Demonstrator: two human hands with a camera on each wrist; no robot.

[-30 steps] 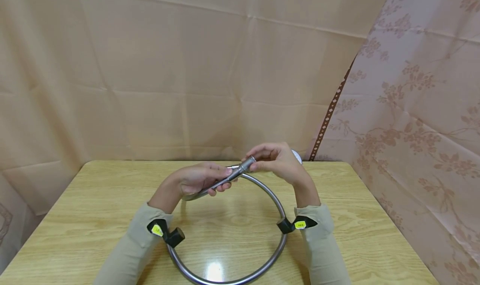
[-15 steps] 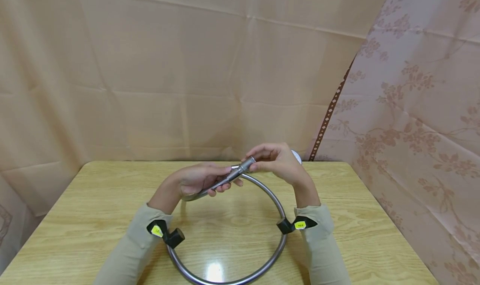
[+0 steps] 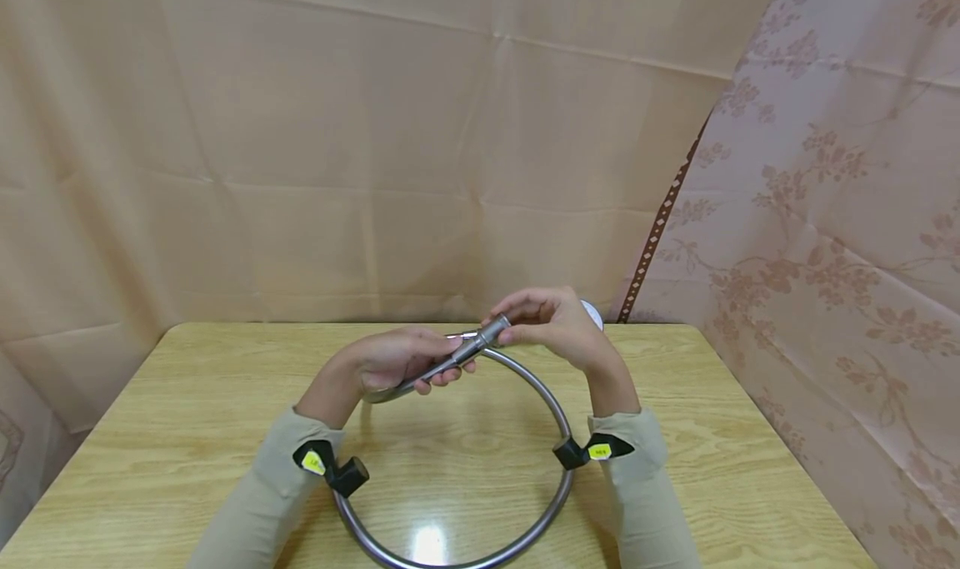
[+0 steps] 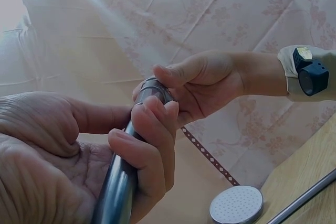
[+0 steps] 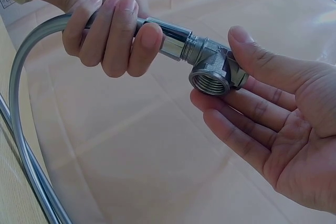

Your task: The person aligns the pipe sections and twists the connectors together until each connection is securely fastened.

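- Change: over the last half-second, the thumb and fingertips of the left grip (image 3: pixel 401 352) had drawn back toward the hose (image 4: pixel 118 190); the right grip (image 3: pixel 551 327) had stayed in place.
- Meaning: I judged this a re-hold between turns of the chrome nut (image 5: pixel 176 38) on the tee fitting (image 5: pixel 212 61). Some thread was exposed between them, so the joint was probably not fully seated.
- Grip state: the left fingers curled round the hose beside the nut; the right thumb and fingers pinched the fitting's far end.
- Position: the fitting was held above the surface (image 3: pixel 187 386), near its far edge, its threaded side port open.
- Surroundings: a shower head (image 4: pixel 236 204) lay beyond the right grip; a curtain (image 3: pixel 300 177) hung behind.
- Obstruction: the hose's loop ran beneath both wrists and could, I judged, drag on the joint.
- Limit: a chrome piece (image 3: pixel 462 334) beyond the left thumb was mostly hidden; I could not identify it.
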